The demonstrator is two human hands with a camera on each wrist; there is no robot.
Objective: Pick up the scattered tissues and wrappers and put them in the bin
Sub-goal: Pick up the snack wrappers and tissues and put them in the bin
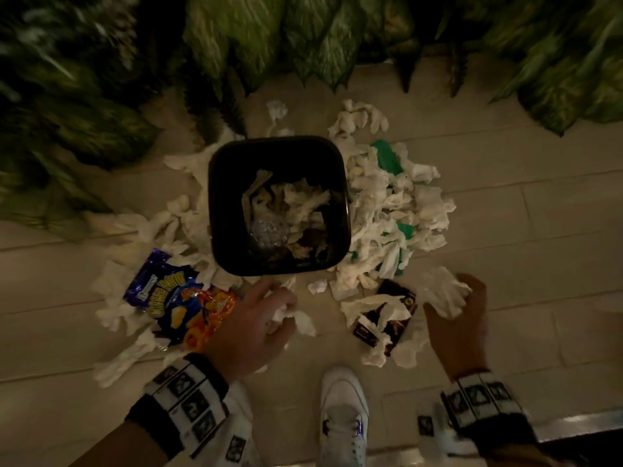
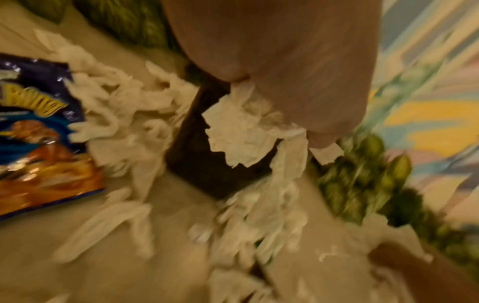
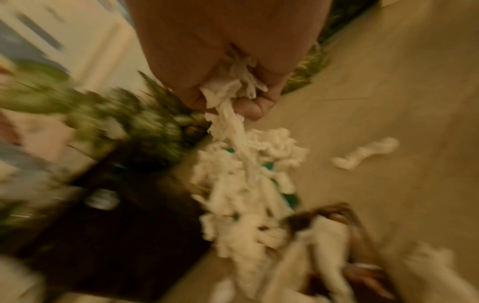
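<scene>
A black square bin point(image 1: 215, 210) stands on the tiled floor, partly filled with tissues and wrappers. White crumpled tissues point(image 1: 387, 210) lie piled on its right and scattered on its left point(image 1: 161, 224). My left hand point(image 1: 269, 315), just below the bin, grips a white tissue point(image 2: 241, 131). To the right my right hand point(image 1: 458, 308) grips a wad of tissue point(image 1: 441, 294), which hangs from its fingers in the right wrist view point(image 3: 233, 102). A blue and orange snack bag point(image 1: 178, 305) lies left of my left hand. A dark wrapper point(image 1: 387, 318) lies between my hands under tissues.
Green leafy plants point(image 1: 269, 38) line the far side and left of the floor. Green wrappers point(image 1: 389, 156) show among the right-hand tissue pile. My white shoe point(image 1: 342, 416) stands below, between the two arms. One stray tissue point(image 3: 368, 153) lies apart on the tiles.
</scene>
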